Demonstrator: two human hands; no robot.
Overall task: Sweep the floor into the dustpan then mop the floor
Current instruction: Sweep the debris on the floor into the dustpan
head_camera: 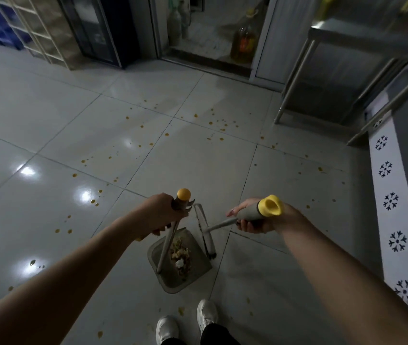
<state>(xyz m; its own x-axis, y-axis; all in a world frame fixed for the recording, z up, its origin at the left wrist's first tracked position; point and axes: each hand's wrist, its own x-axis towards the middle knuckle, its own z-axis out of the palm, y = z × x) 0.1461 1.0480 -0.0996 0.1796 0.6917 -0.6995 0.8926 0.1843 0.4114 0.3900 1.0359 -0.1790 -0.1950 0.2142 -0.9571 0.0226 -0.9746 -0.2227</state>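
The dustpan [170, 280] stands on the floor [73, 120] in the near middle, just in front of the person's shoes [206, 312], and it holds a pile of scraps [180, 257]. It looks like light, stiff plastic on a long thin pole [166, 245] with a yellow knob [183, 194] on top. I judge it tips easily, so it is best held high on the pole and kept level so the scraps do not slide out. The broom [206, 235] rests with its flat head at the right edge of the pan. It also seems light and rigid, and its grey grip [247, 214] under the yellow cap [271, 206] is the natural place to take it. The left hand [163, 212] reaches forward with the forearm almost straight, its fingers curled round the top of the pole just below the knob. The right hand [252, 217] holds the grey grip, fingers wrapped under it and the thumb along it, the wrist bent inward. Many orange drops [166, 134] lie farther away on the glossy tiles; they look wet, so the floor may be slippery there.
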